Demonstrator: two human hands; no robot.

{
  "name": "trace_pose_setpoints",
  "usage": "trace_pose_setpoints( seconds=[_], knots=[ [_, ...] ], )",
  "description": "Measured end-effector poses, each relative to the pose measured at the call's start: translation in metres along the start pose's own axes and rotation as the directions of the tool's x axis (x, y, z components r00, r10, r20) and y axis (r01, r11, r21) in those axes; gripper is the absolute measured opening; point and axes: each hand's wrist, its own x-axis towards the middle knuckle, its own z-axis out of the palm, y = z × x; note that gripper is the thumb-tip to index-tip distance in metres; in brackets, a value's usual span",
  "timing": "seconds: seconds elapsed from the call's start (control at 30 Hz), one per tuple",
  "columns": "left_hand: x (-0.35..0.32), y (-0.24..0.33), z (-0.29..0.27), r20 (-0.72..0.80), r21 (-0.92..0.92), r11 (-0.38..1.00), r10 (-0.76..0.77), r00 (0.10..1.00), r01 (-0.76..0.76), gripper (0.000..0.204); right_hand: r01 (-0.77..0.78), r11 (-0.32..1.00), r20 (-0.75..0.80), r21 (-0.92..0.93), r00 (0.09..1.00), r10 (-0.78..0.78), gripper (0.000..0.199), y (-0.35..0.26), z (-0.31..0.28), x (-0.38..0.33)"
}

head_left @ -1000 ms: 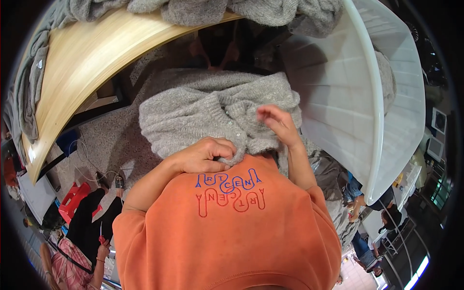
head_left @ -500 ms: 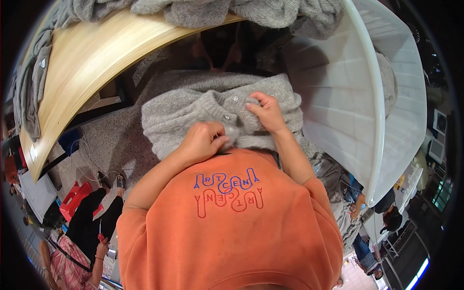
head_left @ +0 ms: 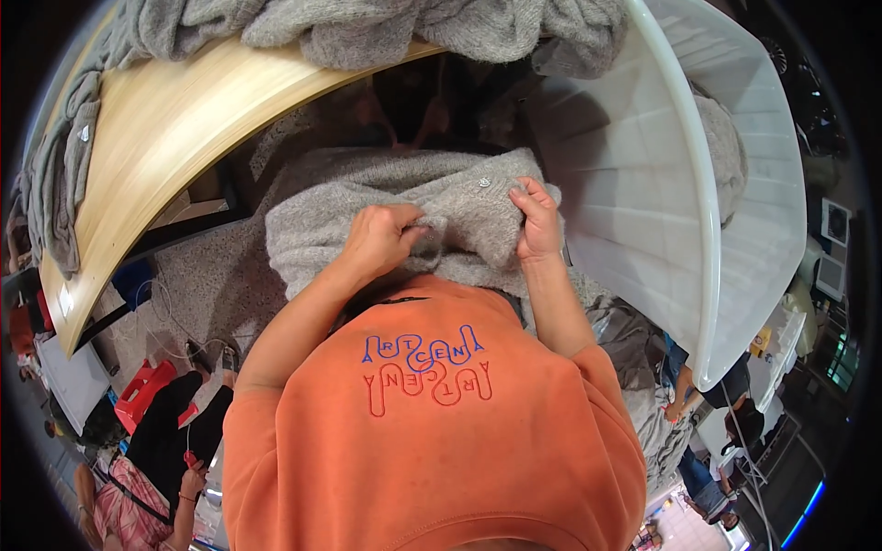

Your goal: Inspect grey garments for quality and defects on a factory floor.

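Observation:
A grey knitted cardigan lies bunched across my lap, with a shiny button on its upper right part. My right hand is closed on the knit's right edge, thumb and fingers pinching it just beside that button. My left hand pinches a fold near the middle, where a second small shiny button shows by the fingertips. The curled fingers partly cover the fabric there.
A wooden table curves across the upper left, with more grey knitwear heaped along it. On the right stands a large white plastic bin. At lower left sits a person near a red stool.
My right hand has shifted right to the cardigan's edge and turned upright, spreading the fabric so a button shows. My left hand has risen slightly, toward the middle fold.

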Motion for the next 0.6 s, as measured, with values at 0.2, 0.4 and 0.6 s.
trace_pose_setpoints(
  seconds=[0.2, 0.4, 0.6],
  knots=[
    [-0.004, -0.006, -0.005, 0.288, -0.643, 0.702, -0.147, 0.946, 0.305, 0.008, 0.145, 0.729, 0.037, -0.669, 0.986, -0.161, 0.015, 0.005, -0.002, 0.004],
    [-0.013, -0.005, -0.005, 0.283, -0.681, 0.693, -0.052, 0.958, 0.239, 0.004, 0.729, 0.273, 0.725, -0.628, 0.675, -0.135, 0.04, -0.001, 0.031, -0.019],
    [-0.02, -0.002, -0.018, 0.356, -0.823, 0.43, -0.12, 0.927, 0.372, 0.005, 0.165, 0.738, 0.622, -0.654, 0.673, 0.401, 0.043, 0.014, 0.043, -0.019]
  ],
)
